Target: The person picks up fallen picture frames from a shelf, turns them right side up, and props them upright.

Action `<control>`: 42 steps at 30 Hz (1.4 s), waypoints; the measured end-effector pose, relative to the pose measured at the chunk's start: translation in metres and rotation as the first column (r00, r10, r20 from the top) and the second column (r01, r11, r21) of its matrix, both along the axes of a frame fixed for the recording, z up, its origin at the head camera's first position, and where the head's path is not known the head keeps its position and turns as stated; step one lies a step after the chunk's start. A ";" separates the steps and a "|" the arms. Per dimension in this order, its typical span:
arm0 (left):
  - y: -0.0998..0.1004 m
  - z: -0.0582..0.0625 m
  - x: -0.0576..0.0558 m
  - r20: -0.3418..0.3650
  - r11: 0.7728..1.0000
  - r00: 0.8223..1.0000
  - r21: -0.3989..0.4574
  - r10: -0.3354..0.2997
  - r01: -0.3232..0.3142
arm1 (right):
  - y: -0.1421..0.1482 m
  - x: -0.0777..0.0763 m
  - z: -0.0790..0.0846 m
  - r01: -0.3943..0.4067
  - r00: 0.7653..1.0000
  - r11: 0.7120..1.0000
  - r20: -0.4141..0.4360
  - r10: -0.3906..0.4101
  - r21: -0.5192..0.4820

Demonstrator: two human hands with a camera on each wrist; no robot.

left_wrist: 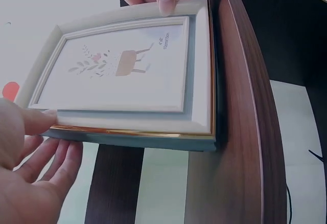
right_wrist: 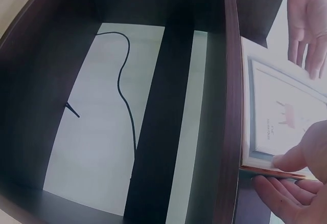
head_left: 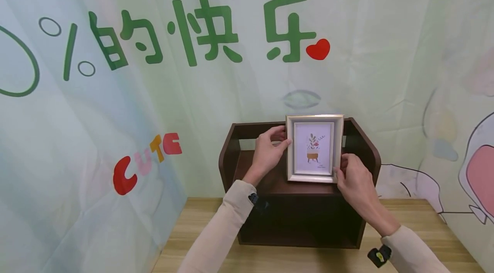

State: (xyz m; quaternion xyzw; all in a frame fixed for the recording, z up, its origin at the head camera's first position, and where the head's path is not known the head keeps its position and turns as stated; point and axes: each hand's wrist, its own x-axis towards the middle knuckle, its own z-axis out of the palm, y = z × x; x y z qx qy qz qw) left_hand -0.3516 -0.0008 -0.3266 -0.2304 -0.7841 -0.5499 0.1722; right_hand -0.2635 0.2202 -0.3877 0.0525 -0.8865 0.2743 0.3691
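Note:
A picture frame [head_left: 314, 177] with a pale, gold-edged border stands upright at the front of a dark brown wooden shelf's [head_left: 266, 185] upper board. Its print shows a potted plant on a legged stand. My left hand [head_left: 269, 148] pinches its left side near the top, thumb on the front and fingers behind. Lower down on the opposite side, my right hand [head_left: 356, 178] holds the edge near the bottom corner. In the left wrist view, the frame's lower edge [left_wrist: 210, 70] sits right at the board. The right wrist view shows my right thumb [right_wrist: 291, 161] on the border.
Below the upper board is an open compartment [head_left: 301, 221]. The shelf stands on a wood-grain table [head_left: 197, 217], with raised side panels [head_left: 362, 144] flanking the upper board. Behind hangs a pale printed curtain [head_left: 216, 92]. A thin black cable [right_wrist: 122, 81] shows through the shelf's open back.

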 end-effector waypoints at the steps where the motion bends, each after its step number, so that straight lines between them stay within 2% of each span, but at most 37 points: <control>1: 0.000 0.000 0.000 -0.002 1.000 1.000 0.004 -0.001 0.001 | 0.000 0.000 0.000 -0.003 1.000 1.000 -0.006 0.003 0.000; 21: -0.006 -0.007 0.017 -0.039 0.999 0.999 0.039 -0.026 0.027 | 0.002 0.004 -0.009 -0.034 0.998 0.999 -0.050 0.035 0.002; 32: -0.008 -0.011 0.021 -0.061 0.997 0.998 0.075 -0.032 0.037 | 0.008 0.003 -0.011 -0.067 0.992 0.997 -0.106 0.070 0.034; 36: -0.008 -0.011 0.021 -0.062 0.996 0.997 0.076 -0.036 0.041 | 0.010 0.003 -0.007 -0.076 0.992 0.997 -0.100 0.078 0.021; 42: -0.008 -0.012 0.021 -0.061 0.997 0.997 0.068 -0.041 0.045 | 0.011 0.002 -0.001 -0.147 0.989 0.989 -0.037 0.146 -0.030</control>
